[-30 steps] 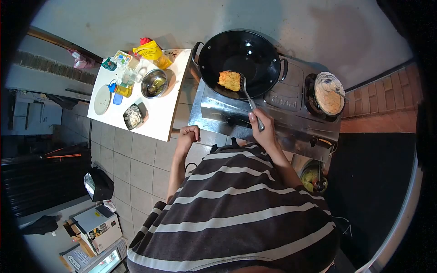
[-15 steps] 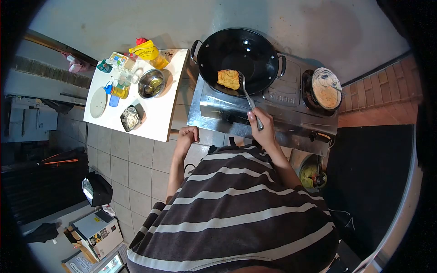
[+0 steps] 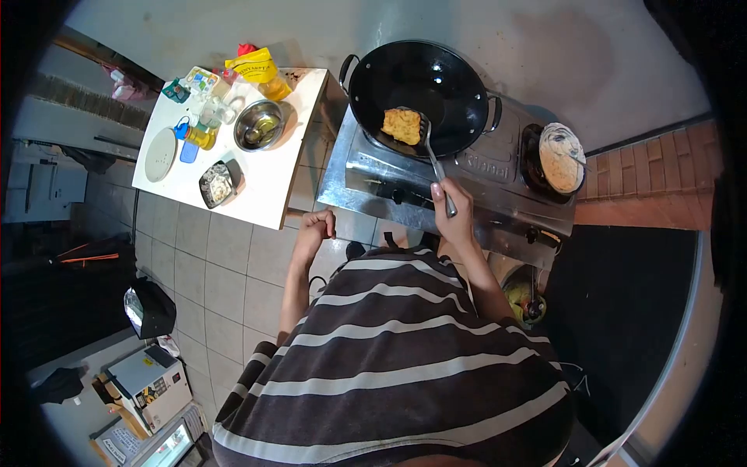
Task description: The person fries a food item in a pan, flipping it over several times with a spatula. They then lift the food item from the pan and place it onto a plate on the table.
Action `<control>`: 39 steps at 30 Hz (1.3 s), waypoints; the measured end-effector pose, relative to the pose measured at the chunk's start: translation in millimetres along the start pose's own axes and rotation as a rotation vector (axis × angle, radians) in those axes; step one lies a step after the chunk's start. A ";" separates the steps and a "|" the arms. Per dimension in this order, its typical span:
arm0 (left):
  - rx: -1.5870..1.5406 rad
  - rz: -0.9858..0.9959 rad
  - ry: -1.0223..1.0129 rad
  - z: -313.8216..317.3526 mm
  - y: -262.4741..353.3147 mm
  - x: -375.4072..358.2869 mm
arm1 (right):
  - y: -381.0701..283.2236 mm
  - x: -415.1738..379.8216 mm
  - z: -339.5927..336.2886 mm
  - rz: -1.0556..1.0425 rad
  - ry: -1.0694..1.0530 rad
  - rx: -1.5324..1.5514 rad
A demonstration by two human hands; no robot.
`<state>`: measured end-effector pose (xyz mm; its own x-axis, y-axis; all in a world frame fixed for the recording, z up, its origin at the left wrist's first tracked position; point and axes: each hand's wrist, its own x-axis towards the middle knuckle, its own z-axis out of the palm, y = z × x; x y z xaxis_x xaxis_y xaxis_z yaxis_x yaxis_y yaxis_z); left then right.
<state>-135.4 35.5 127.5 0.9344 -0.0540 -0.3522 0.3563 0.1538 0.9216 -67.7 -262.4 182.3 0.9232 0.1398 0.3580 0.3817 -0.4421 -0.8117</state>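
My right hand (image 3: 453, 208) grips the metal handle of a spatula (image 3: 434, 158), which reaches into a black two-handled wok (image 3: 455, 97) on the stove. A golden-brown fried piece (image 3: 402, 125) rests at the spatula's head, against the near left side of the wok. My left hand (image 3: 315, 228) hangs closed in a loose fist beside the near right corner of the white table, with nothing showing in it.
The stove (image 3: 373, 183) also bears a pan of pale, floury food (image 3: 562, 159) at right. On the white table (image 3: 264, 194) stand a steel bowl (image 3: 259, 124), a dark square dish (image 3: 218, 184), a plate (image 3: 161, 156), bottles and a yellow pouch (image 3: 258, 70). A bucket (image 3: 523, 296) sits below the stove.
The view has shifted slightly. The fried piece and spatula sit a little higher relative to the wok's near rim. Both hands keep their closed shape.
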 end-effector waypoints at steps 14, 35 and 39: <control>0.063 0.029 0.002 -2.0 -2.6 5.0 | -3.4 4.6 -4.0 -0.009 -0.003 0.007; 0.037 0.032 0.034 31.3 -3.4 -4.2 | 10.0 5.7 -20.5 -0.047 -0.020 0.087; 0.071 0.003 0.036 32.2 -3.3 -6.3 | 12.0 6.5 -23.5 -0.055 -0.032 0.115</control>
<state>-142.3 3.6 131.9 0.9352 -0.0175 -0.3537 0.3539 0.0835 0.9315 -58.1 -287.6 185.8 0.9010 0.1897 0.3902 0.4327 -0.3291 -0.8393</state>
